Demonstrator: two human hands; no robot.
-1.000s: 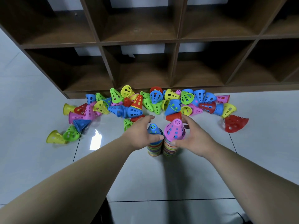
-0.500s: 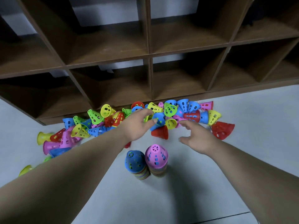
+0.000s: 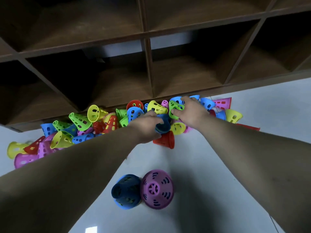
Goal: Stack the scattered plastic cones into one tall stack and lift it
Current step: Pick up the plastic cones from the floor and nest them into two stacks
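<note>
Head camera, as I see it from my station: the scattered cones lie in a band on the pale floor against the foot of the wooden shelf. The band starts at far left with a yellow cone on its side. Nearer the camera, between the forearms, the blue-topped stack stands touching the pink-topped stack on its right, both well apart from the pile. The left hand is in the middle of the pile, fingers curled around a dark blue cone; a red cone lies just below it. The right hand is just beside, thumb and fingers pinching a green cone. I read a pink cone near the band's right end.
</note>
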